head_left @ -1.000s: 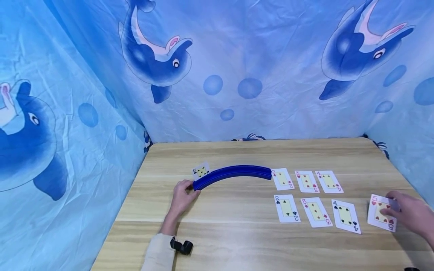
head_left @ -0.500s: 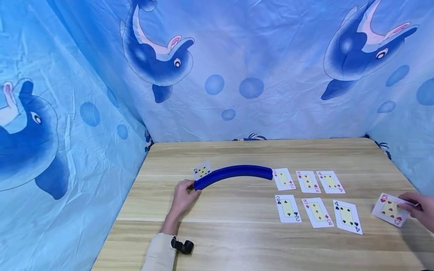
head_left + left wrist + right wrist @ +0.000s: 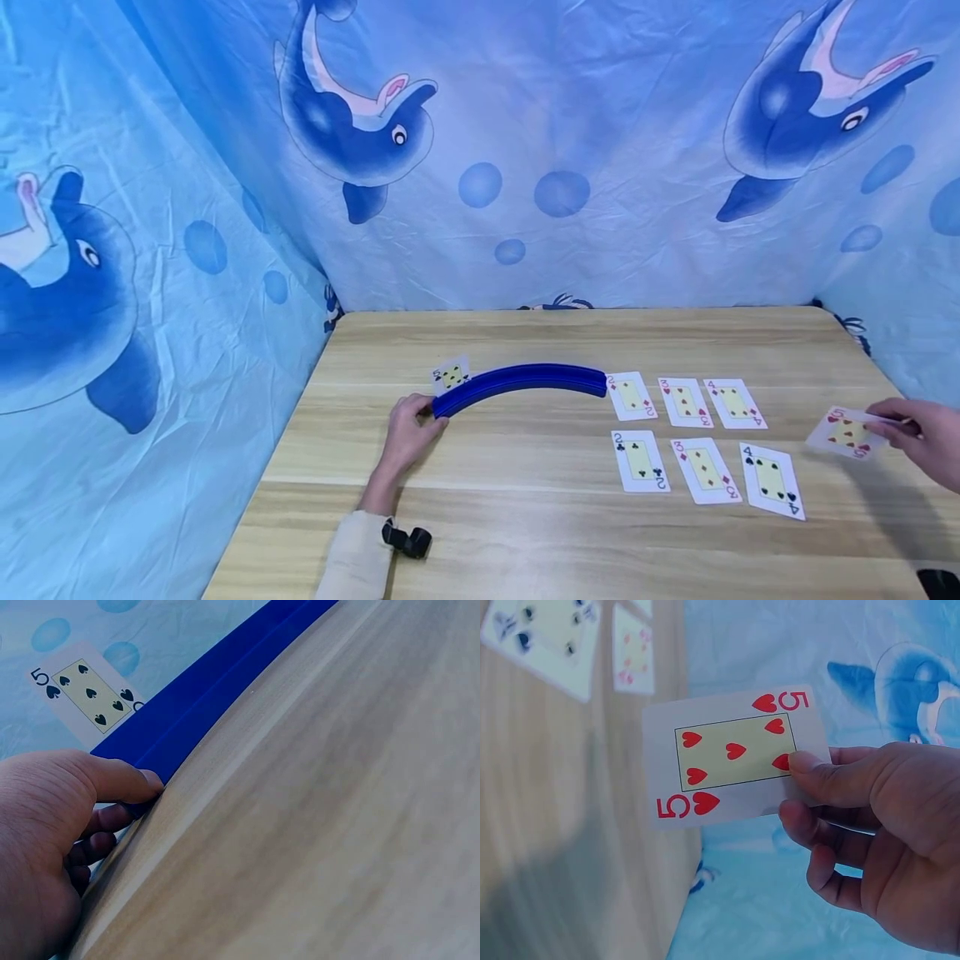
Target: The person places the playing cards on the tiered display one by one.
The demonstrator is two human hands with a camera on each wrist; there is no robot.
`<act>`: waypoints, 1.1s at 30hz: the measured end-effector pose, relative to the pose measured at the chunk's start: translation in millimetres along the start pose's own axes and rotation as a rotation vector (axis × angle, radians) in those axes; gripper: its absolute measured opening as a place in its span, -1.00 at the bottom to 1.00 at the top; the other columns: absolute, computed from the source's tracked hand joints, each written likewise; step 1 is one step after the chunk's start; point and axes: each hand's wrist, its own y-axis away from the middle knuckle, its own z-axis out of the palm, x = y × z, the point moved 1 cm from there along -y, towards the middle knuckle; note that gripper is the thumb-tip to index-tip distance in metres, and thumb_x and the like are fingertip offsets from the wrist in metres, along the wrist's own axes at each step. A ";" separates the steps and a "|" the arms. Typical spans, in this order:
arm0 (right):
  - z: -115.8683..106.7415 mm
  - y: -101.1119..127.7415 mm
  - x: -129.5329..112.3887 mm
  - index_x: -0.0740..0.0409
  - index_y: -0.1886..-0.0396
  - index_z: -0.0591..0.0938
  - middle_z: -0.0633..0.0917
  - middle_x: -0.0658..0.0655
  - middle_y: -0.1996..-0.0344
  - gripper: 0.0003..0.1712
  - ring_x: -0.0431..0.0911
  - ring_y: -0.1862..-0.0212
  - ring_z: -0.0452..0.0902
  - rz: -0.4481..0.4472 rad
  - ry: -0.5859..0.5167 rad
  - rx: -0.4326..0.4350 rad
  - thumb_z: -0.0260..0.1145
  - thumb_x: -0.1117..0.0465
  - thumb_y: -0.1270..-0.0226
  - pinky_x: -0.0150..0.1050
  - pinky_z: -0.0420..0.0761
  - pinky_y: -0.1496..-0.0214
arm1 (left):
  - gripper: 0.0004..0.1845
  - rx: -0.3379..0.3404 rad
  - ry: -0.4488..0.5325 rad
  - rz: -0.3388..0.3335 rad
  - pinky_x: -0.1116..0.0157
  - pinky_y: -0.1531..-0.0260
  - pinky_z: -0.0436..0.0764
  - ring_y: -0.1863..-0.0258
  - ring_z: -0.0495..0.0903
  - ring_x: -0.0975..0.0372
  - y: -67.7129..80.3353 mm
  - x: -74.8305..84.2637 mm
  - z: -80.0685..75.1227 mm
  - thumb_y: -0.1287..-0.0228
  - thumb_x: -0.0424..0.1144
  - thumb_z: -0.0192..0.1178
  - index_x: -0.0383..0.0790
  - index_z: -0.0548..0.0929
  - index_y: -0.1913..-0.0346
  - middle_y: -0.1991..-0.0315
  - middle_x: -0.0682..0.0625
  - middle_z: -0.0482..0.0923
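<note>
The right hand (image 3: 926, 437) pinches the five of hearts (image 3: 846, 433), which a second ago lay flat on the worktop (image 3: 525, 517) and is now lifted clear (right of the face-up rows). The left hand (image 3: 411, 429) keeps gripping the blue card holder (image 3: 521, 385) at its end, five of spades (image 3: 451, 376) standing in it.

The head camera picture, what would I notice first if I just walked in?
Probably the big blue dolphins on the cloth backdrop behind the wooden table. Next, the curved blue card holder mid-table, gripped at its end by the left hand, and the five of hearts pinched in the right hand.
</note>
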 end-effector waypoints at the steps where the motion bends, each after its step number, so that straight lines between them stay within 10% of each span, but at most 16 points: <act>1: -1.8 -3.0 -4.1 0.61 0.28 0.58 0.62 0.29 0.56 -0.87 -0.59 0.56 0.17 -0.013 0.011 0.012 0.32 0.60 -0.17 -0.43 0.35 0.60 | -0.68 -0.002 0.000 -0.002 0.17 0.02 0.46 0.11 0.55 0.09 -0.4 0.5 0.1 -0.06 -0.36 0.45 -0.32 0.74 0.07 0.17 -0.14 0.72; 8: -12.5 -24.5 -39.4 0.46 0.29 0.67 0.66 0.18 0.57 -0.87 -0.35 0.55 0.36 -0.070 0.090 0.046 0.40 0.47 -0.17 -0.44 0.30 0.56 | -0.72 0.025 -0.007 0.031 0.21 0.08 0.44 0.16 0.53 0.11 0.2 1.0 1.3 -0.04 -0.38 0.45 -0.33 0.75 0.12 0.22 -0.13 0.71; 17: -16.3 -52.8 -84.5 0.33 0.22 0.71 0.63 -0.03 0.59 -0.89 -0.50 0.56 0.24 -0.218 0.024 0.088 0.36 0.42 -0.26 -0.39 0.30 0.58 | -0.70 0.032 -0.005 0.024 0.24 0.10 0.43 0.18 0.51 0.12 2.7 -1.0 2.1 -0.04 -0.38 0.44 -0.34 0.75 0.11 0.23 -0.12 0.70; 33: -8.0 -87.5 -144.4 0.26 0.17 0.75 0.75 0.07 0.42 -0.80 -0.43 0.48 0.38 -0.330 -0.065 0.094 0.43 0.40 -0.19 -0.38 0.41 0.48 | -0.69 0.005 -0.008 0.001 0.19 0.05 0.46 0.14 0.54 0.10 1.8 2.7 -0.7 -0.06 -0.37 0.45 -0.34 0.74 0.09 0.19 -0.14 0.72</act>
